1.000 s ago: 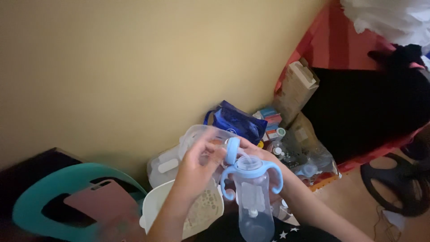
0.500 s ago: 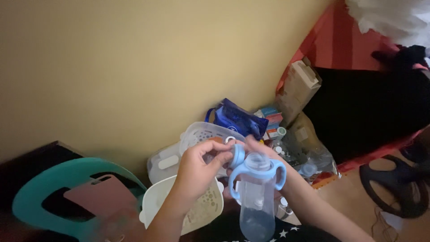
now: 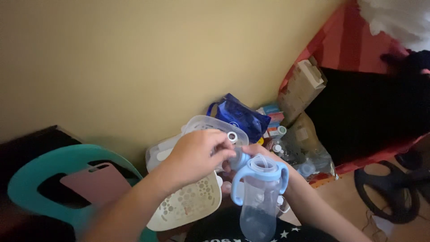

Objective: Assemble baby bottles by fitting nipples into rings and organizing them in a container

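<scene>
Your left hand [image 3: 199, 154] is curled up with its fingertips pinched around a small light-blue plastic cap piece [image 3: 239, 160], right at the rim of the clear plastic baby bottle with the light-blue handled collar [image 3: 260, 190]. The bottle stands upright in front of you, low in the middle of the view, its top open. Your right hand [image 3: 251, 150] sits mostly hidden behind the left one and the bottle's collar, so I can't tell whether it's gripping anything. Just behind your hands there's a clear plastic storage box [image 3: 201, 130], and below your left wrist a cream perforated plastic basket [image 3: 188, 206]. A dark blue foil pouch [image 3: 239, 116] leans on the yellow wall [image 3: 156, 58] behind the box. Off to the left is a teal plastic chair [image 3: 58, 166], with a brown cardboard box [image 3: 302, 87] further right.
</scene>
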